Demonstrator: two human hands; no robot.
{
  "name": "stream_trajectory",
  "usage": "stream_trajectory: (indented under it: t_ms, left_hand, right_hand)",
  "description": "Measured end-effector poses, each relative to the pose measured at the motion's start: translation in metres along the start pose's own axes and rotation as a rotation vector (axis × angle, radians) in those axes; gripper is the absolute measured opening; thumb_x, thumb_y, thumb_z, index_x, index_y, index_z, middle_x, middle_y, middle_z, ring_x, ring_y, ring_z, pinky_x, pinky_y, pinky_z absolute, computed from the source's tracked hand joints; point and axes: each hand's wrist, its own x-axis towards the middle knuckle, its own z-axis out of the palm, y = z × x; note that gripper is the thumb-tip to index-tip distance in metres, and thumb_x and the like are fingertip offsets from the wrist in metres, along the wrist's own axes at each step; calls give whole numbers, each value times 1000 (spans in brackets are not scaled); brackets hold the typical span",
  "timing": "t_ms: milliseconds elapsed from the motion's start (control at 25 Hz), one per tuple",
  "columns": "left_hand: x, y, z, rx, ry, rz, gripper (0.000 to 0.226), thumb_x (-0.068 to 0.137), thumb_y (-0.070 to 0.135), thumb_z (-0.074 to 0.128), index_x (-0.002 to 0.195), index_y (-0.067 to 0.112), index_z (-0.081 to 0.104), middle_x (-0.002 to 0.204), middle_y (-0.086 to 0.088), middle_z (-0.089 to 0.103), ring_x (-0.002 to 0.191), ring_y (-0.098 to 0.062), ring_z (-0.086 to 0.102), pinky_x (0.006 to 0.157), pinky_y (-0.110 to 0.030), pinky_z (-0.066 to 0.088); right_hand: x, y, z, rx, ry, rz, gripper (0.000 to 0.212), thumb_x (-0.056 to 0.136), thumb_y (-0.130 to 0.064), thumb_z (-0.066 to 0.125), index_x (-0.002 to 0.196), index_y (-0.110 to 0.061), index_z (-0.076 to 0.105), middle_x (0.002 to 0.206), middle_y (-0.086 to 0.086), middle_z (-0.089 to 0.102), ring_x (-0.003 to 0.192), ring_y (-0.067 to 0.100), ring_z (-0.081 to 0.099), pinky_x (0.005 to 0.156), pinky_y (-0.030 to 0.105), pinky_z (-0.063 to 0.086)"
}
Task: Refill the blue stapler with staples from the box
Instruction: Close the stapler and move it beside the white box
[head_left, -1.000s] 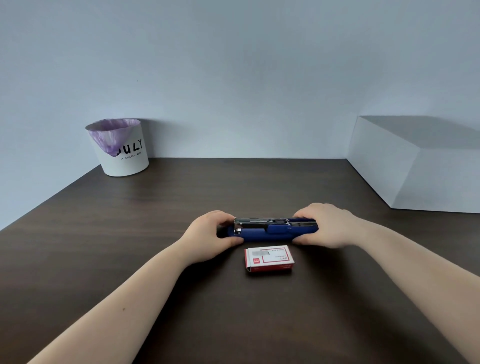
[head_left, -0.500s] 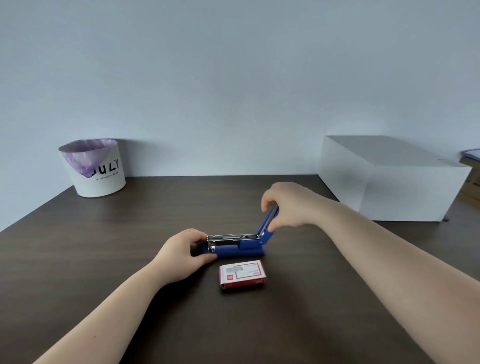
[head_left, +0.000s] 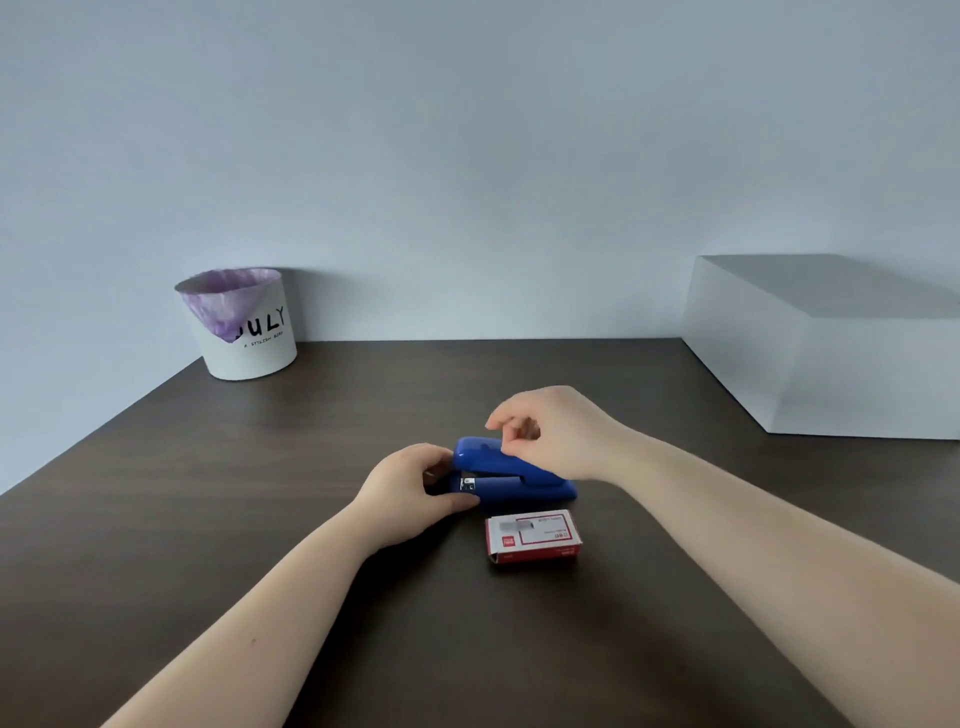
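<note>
Left hand (head_left: 410, 493) is wrapped round the left end of the stapler (head_left: 511, 475), thumb on the near side, fingers curled over the far side, so it's gripping it down on the desk (head_left: 218, 525). Right hand (head_left: 553, 434) is sitting on top of the stapler's cover toward the middle, fingers bunched in a loose pinch; honestly can't tell if it's actually holding the cover or just resting on it, the fingertips are curled in and hide the contact.

The stapler itself is blue and lies sideways across the view, nose pointing left. The cover is down over the body, not quite flush at the nose end, where a bit of metal shows in the gap.

Just near of it, a touch to the right, is the staple box (head_left: 533, 535), red and white, lying flat and closed as far as I can see. It's close to the stapler but not touching.

Further out: a white bin (head_left: 254, 343) with a purple liner stands at the far left corner of the desk against the wall, lettering on its side. On the far right there's a big white block (head_left: 815, 364), also on the desk, well apart from everything else.
</note>
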Motion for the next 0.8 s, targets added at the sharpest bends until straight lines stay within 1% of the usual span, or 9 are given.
stream_trajectory:
  t_ms: [40, 120, 200, 240, 320, 400, 480, 640, 800]
  left_hand:
    - [0, 0, 0, -7, -5, -3, 40, 69, 34, 76, 105, 23, 63, 102, 5, 65, 95, -13, 59, 90, -29, 48]
    - [0, -1, 0, -30, -6, -10, 40, 69, 34, 76, 105, 23, 64, 103, 5, 66, 96, -13, 60, 90, -30, 48]
    - [1, -1, 0, -38, -7, -3, 39, 69, 33, 76, 105, 24, 64, 103, 4, 66, 96, -13, 60, 90, -30, 49]
    - [1, -1, 1, -39, -18, 3, 39, 69, 32, 76, 105, 24, 65, 102, 5, 66, 96, -13, 61, 91, -30, 49]
    - [3, -3, -2, -98, -47, 6, 37, 70, 29, 76, 105, 25, 64, 102, 5, 68, 97, -11, 62, 92, -29, 49]
    - [6, -7, -10, -281, -62, -43, 33, 75, 23, 73, 106, 25, 64, 103, 3, 70, 97, -11, 65, 95, -31, 50]
    - [14, -10, -17, -373, -14, -120, 25, 80, 22, 68, 104, 25, 64, 100, 1, 69, 94, -13, 64, 94, -33, 50]
    - [36, -5, -9, -58, 89, -105, 16, 86, 25, 58, 99, 21, 65, 96, 2, 69, 91, -16, 62, 84, -29, 47]
    - [67, 5, 14, 160, 121, -108, 20, 87, 34, 51, 89, 18, 62, 86, 0, 65, 84, -20, 58, 74, -30, 45]
  right_hand:
    - [-1, 1, 4, -4, 6, -1, 31, 85, -15, 61, 116, -19, 64, 96, -5, 68, 86, 8, 59, 82, 21, 48]
    - [0, 5, 9, -7, -6, -26, 32, 84, -25, 64, 116, -21, 63, 104, -7, 63, 94, 9, 57, 89, 26, 47]
    - [-2, 12, 12, -35, -76, -28, 37, 82, -36, 65, 117, -25, 61, 109, -7, 64, 98, 12, 58, 89, 29, 48]
    - [-3, 17, 14, -54, -111, -10, 37, 82, -39, 64, 116, -26, 60, 107, -7, 65, 96, 13, 59, 86, 31, 48]
    - [-6, 27, 18, -105, -143, 25, 28, 82, -40, 63, 106, -27, 59, 95, -6, 64, 86, 16, 59, 77, 34, 47]
    - [-7, 36, 21, -158, -112, 57, 22, 82, -41, 61, 94, -23, 59, 87, -4, 63, 78, 18, 57, 70, 35, 45]
    - [-7, 43, 20, -223, -54, 86, 25, 83, -43, 59, 92, -20, 60, 85, -3, 61, 75, 19, 55, 63, 33, 42]
    - [-4, 53, 19, -234, 47, 149, 29, 82, -43, 60, 98, -19, 61, 91, -1, 65, 79, 19, 56, 63, 30, 40]
    - [7, 69, 18, -254, 129, 234, 30, 81, -46, 60, 94, -18, 60, 87, -2, 63, 79, 20, 58, 65, 32, 46]
